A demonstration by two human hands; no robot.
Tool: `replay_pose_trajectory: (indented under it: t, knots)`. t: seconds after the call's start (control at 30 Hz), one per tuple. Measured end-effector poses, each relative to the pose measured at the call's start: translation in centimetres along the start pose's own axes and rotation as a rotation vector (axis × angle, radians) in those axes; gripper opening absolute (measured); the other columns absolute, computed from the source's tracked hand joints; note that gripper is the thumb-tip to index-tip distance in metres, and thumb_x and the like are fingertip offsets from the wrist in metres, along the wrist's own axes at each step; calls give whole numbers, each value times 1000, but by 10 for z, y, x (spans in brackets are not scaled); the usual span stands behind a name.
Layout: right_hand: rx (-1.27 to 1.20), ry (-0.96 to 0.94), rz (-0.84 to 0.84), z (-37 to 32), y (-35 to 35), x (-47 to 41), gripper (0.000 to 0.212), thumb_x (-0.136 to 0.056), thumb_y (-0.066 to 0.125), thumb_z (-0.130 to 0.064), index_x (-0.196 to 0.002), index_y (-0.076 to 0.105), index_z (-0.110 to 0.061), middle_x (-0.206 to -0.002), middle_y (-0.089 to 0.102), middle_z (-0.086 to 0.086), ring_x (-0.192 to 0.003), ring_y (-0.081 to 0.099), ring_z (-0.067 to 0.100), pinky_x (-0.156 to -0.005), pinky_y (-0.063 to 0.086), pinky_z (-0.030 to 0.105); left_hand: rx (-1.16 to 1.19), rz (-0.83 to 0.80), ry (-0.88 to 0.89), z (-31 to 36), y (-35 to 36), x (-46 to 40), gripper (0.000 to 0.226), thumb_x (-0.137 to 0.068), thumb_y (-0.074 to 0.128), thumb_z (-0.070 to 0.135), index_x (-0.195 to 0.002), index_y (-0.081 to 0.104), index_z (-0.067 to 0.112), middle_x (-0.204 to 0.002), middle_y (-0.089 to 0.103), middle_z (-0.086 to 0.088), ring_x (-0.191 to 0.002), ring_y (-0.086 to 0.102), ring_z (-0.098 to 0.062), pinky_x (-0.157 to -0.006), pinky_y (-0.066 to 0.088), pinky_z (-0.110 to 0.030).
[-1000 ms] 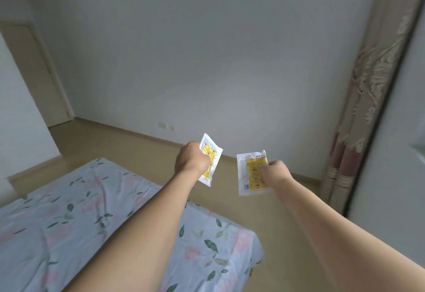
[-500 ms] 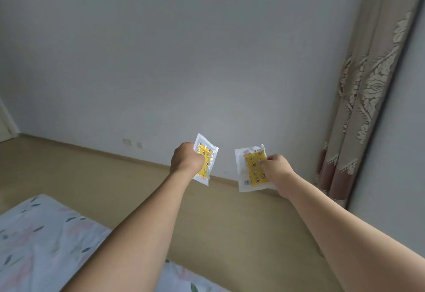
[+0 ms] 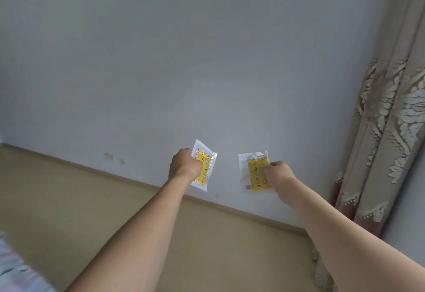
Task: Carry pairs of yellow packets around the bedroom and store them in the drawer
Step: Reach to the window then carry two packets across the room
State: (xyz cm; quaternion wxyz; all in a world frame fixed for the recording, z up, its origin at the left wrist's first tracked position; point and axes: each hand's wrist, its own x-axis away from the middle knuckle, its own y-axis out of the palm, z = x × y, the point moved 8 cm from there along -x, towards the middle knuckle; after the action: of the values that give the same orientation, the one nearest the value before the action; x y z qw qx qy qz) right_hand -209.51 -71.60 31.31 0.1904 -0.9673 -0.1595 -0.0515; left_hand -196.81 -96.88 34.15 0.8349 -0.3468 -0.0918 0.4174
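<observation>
No print can be read. The packet point(image 3: 256, 172) pinched in the right hand point(image 3: 277, 175) bears small dark print above the grip and a barcode below it, both too blurred to make out. The packet point(image 3: 204, 167) gripped in the left hand point(image 3: 184, 165) shows only pictures.

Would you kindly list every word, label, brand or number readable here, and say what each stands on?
No text can be read.
Left yellow packet, held by the left hand: only printed pictures show.
Right yellow packet, held by the right hand: small print and a barcode, too blurred to read.
</observation>
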Motion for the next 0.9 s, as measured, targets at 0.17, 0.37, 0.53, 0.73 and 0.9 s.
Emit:
replay_pose_trajectory:
  t: [0.17, 0.37, 0.53, 0.73, 0.9]
  knots:
    - [-11, -48, -47, -55, 15, -116, 23, -93, 45, -7, -105, 62, 3, -107, 68, 18, -91, 66, 31, -78, 50, 34, 35, 74, -27, 29, 18, -104, 6, -76, 53, 6, -77, 58, 9, -79, 65, -7, -68, 59, -29, -57, 42, -25]
    - [7, -50, -146, -98, 79, -218, 19, -92, 44, -4, -88, 63, -7, -105, 69, 17, -95, 67, 34, -91, 52, 44, 38, 134, -86, 18, 17, -205, 11, -75, 55, 8, -83, 63, 8, -84, 69, -7, -80, 68, -29, -63, 53, -31]
    - [15, -74, -282, -130, 172, -287, 19, -93, 46, -5, -88, 64, -7, -100, 69, 14, -87, 66, 30, -80, 53, 39, 26, 203, -153, -26, -6, -288, 16, -76, 54, 5, -66, 46, 15, -71, 57, -3, -65, 56, -27, -54, 40, -25]
    - [-1, -143, -446, -212, 323, -355, 21, -91, 45, -4, -84, 65, -7, -103, 71, 18, -91, 69, 34, -81, 55, 42, 42, 346, -252, -107, -79, -391, 25, -75, 53, 3, -62, 37, 15, -64, 47, -1, -58, 48, -24, -54, 37, -25]
    - [-29, -208, -606, -292, 454, -382, 26, -92, 45, -2, -76, 63, -10, -103, 71, 18, -94, 70, 36, -86, 55, 46, 16, 483, -354, -169, -179, -461, 11, -77, 50, 3, -70, 46, 9, -68, 53, -5, -64, 55, -29, -56, 43, -28]
